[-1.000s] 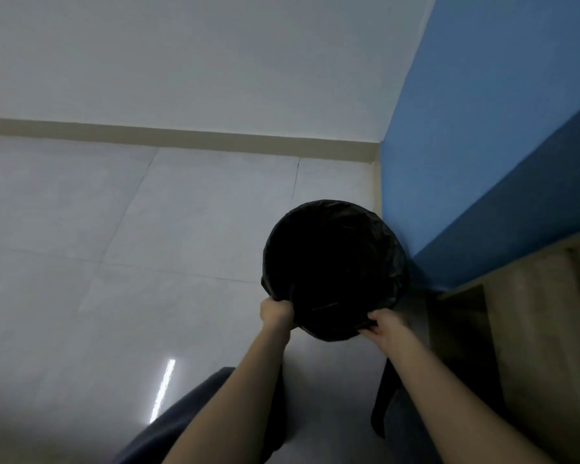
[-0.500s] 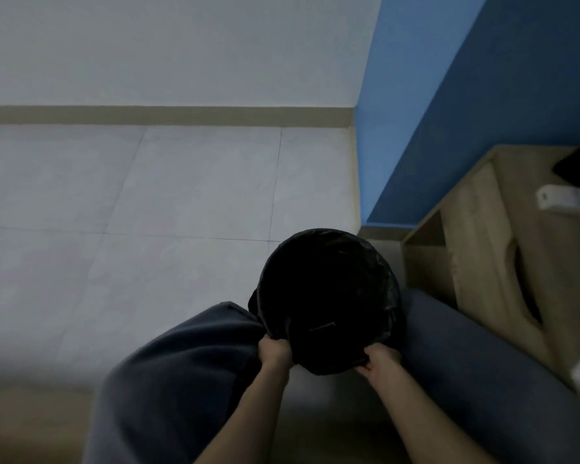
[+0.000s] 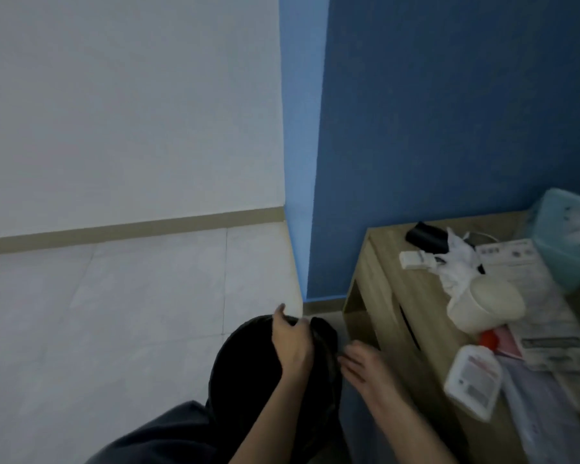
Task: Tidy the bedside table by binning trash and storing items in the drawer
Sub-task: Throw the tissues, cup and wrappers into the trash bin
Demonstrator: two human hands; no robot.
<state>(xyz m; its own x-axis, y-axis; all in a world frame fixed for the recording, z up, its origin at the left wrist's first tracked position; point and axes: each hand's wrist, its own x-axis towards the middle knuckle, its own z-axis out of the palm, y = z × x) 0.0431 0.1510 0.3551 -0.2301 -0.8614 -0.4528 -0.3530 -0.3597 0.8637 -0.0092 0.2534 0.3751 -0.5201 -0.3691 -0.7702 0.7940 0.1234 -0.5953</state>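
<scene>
I think I'm putting the round black bag-lined bin (image 3: 245, 370) down at 6 o'clock. My left hand (image 3: 292, 343) grips its rim. My right hand (image 3: 365, 366) is open, just beside it. Next I should grab the crumpled white tissue (image 3: 456, 259) off the wooden bedside table (image 3: 392, 286) at 3 o'clock.

We see a black bin (image 3: 245, 370) and pale grey floor tiles (image 3: 114, 313) crossed by thin darker seams. One wall (image 3: 131, 112) is white with a beige skirting (image 3: 131, 231); the other wall (image 3: 449, 112) is blue. The bedside table (image 3: 392, 289) shows light wood grain. We also note a teal box (image 3: 570, 242), a cream cup (image 3: 486, 303), a white bottle (image 3: 472, 380) with a red cap (image 3: 489, 339), and white papers (image 3: 533, 296) with dark print.
</scene>
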